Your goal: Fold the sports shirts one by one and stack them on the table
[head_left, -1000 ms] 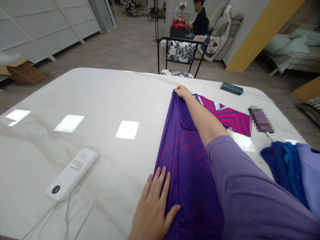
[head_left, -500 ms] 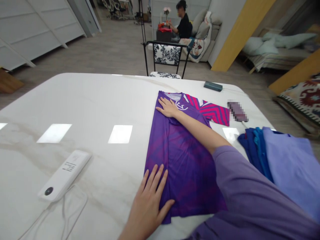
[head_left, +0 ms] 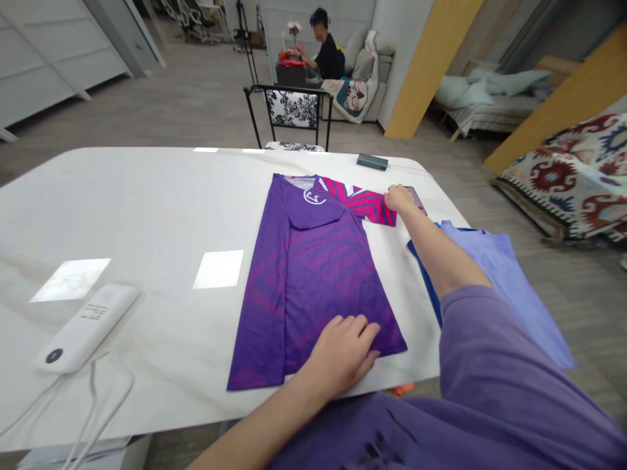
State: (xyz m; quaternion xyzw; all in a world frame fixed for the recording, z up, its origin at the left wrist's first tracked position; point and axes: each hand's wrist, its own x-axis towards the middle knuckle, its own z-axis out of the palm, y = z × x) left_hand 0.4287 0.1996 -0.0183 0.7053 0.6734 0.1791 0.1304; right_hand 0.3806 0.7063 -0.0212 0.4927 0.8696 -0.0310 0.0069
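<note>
Jersey (head_left: 313, 274) lengthwise toward bench's (head_left: 147, 209) far edge; right grip (head_left: 399, 198) pinching striped sleeve (head_left: 362, 202) at far right, left grip (head_left: 343, 349) flat, open on near hem.

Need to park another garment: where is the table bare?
Bare: the white table between the purple jersey and the white remote. Crowded on the right: right hand at the pink sleeve, the blue clothes beside it.
</note>
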